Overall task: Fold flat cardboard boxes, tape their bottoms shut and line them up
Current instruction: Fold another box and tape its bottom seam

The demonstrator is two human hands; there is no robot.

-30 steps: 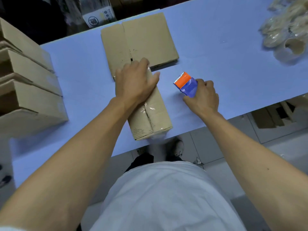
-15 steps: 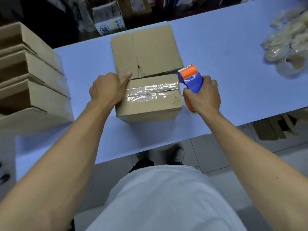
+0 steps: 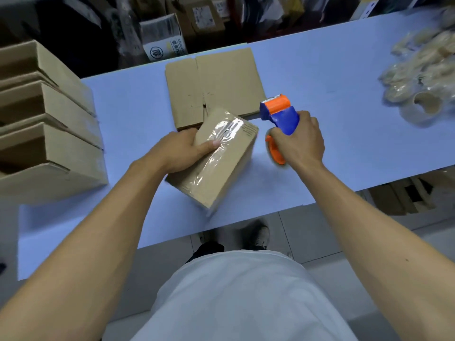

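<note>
A small folded cardboard box [image 3: 216, 178] lies tilted on the blue table [image 3: 332, 134], its bottom sealed with clear tape and facing up. My left hand [image 3: 177, 151] grips the box's far left corner, thumb pressed on the taped face. To the box's right, my right hand [image 3: 300, 141] holds a blue and orange tape dispenser [image 3: 279, 116] just off the table, apart from the box. A stack of flat cardboard boxes [image 3: 214, 84] lies behind the folded one.
Three folded boxes [image 3: 49, 134] stand in a row at the table's left end, open sides facing left. A pile of clear tape rolls [image 3: 423, 77] sits at the far right. Cartons and shelves crowd the floor behind the table; its near edge runs just past the box.
My left hand has turned the taped box from square-on to diagonal and pulled it nearer. My right hand has drawn the tape dispenser away from the box, to the right.
</note>
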